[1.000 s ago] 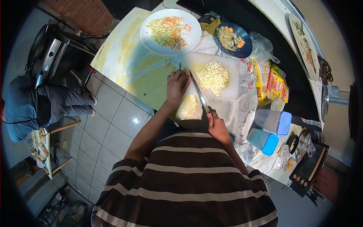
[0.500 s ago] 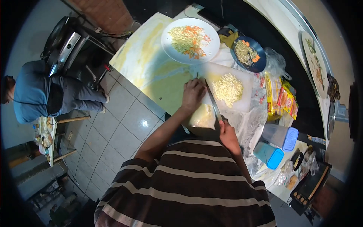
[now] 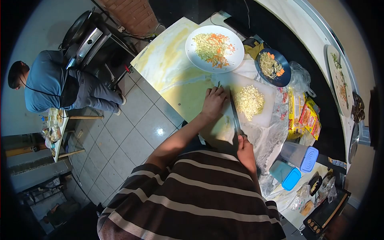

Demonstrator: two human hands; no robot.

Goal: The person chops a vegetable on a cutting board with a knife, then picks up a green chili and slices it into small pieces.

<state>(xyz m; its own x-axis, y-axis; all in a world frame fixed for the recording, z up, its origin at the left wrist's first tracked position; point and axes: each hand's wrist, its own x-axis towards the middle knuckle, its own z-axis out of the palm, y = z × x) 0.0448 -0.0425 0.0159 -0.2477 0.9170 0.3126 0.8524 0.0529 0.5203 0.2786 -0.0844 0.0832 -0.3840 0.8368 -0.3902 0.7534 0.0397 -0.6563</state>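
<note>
My right hand [image 3: 246, 151] is wrapped round the handle of a long knife [image 3: 235, 116], whose blade points away from me across the cutting board [image 3: 262, 118]. Left of the blade, my left hand [image 3: 214, 102] has its fingers bent and drawn together near the blade's far end. Whatever lies under those fingers is too small to make out; a dark green bit shows just beyond them. To the right of the knife sits a pile of chopped pale pieces [image 3: 249, 102]. A white plate [image 3: 192, 54] farther back holds chopped green, pale and orange pieces.
A dark bowl [image 3: 285, 78] with shredded food and orange slices stands at the back right, near yellow packets [image 3: 296, 114]. Two lidded containers [image 3: 309, 159] [image 3: 291, 179] are on the right. At the far left, a person [image 3: 48, 82] stands beside cooking equipment.
The view has shifted, moving the table and plate rightward and down in the picture. My left hand remains beside the blade, and my right hand still holds the knife.
</note>
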